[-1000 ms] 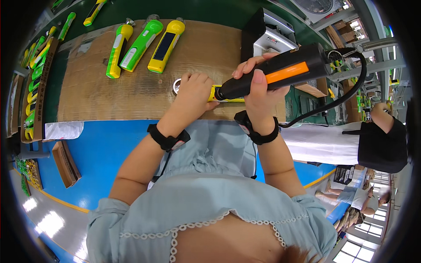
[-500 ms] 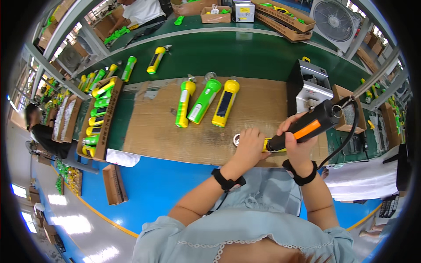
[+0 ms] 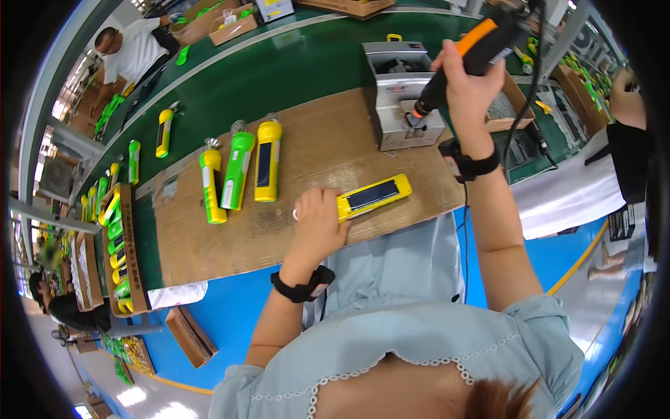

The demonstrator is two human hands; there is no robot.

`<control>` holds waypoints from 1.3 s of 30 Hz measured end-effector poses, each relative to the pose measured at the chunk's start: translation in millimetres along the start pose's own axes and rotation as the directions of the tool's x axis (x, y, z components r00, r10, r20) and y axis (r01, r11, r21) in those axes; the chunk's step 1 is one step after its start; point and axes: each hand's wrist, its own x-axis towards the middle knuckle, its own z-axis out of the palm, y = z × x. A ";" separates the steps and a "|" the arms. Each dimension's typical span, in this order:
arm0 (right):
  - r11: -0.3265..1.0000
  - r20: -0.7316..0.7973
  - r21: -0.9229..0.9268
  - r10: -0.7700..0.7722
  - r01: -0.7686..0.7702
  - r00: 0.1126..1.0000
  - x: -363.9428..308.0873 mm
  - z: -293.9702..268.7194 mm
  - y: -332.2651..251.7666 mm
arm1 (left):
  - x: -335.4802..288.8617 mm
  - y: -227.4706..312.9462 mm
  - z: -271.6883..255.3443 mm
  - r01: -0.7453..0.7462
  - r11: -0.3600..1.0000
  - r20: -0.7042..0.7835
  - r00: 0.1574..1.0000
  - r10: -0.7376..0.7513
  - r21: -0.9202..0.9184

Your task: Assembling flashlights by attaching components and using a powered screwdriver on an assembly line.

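Note:
My left hand (image 3: 319, 222) is closed around the head end of a yellow flashlight (image 3: 375, 196), which lies on the cardboard with its dark solar panel facing up. My right hand (image 3: 469, 91) grips a black and orange electric screwdriver (image 3: 481, 47) by its body. The screwdriver's tip points down at the front of a silver and black screw feeder (image 3: 398, 88); whether a screw is on the tip is too small to tell. Left of my left hand lie a yellow-green flashlight (image 3: 211, 187), a green flashlight (image 3: 238, 170) and another yellow flashlight (image 3: 267, 162).
Cardboard (image 3: 181, 244) covers the near part of the green bench (image 3: 307, 70). A long box of flashlights (image 3: 138, 265) stands at the left. Right of the feeder is a box of small parts (image 3: 504, 108). The screwdriver's black cable (image 3: 536, 84) hangs at the right. A person (image 3: 132, 52) works across the bench.
My right hand has lifted the screwdriver off the held flashlight and carried it up to the feeder. My left hand still holds the flashlight. The whole view has shifted and turned.

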 end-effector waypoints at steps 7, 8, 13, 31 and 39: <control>0.986 0.053 -0.138 0.100 -0.092 0.994 -5.0 5.5 7.5 | -8.2 -4.5 -4.8 0.021 0.997 -0.004 1.000 -0.021 0.075; 0.964 0.077 -0.255 0.099 -0.076 0.992 -0.4 -5.9 12.4 | -9.3 -1.9 -1.5 0.019 0.999 -0.005 1.000 -0.018 0.047; 0.964 0.215 -0.197 0.218 -0.176 0.952 9.9 -18.1 7.8 | -2.8 3.6 4.9 0.025 1.000 -0.010 1.000 -0.025 0.003; 0.849 0.436 0.379 0.187 -0.368 0.880 -93.2 40.6 -72.7 | -10.3 -2.1 9.9 0.087 0.996 -0.143 0.986 -0.088 -0.014; 0.926 0.526 0.208 0.165 -0.314 0.834 -110.0 41.8 -64.6 | -11.6 2.6 13.9 0.025 0.999 -0.153 0.988 -0.029 -0.024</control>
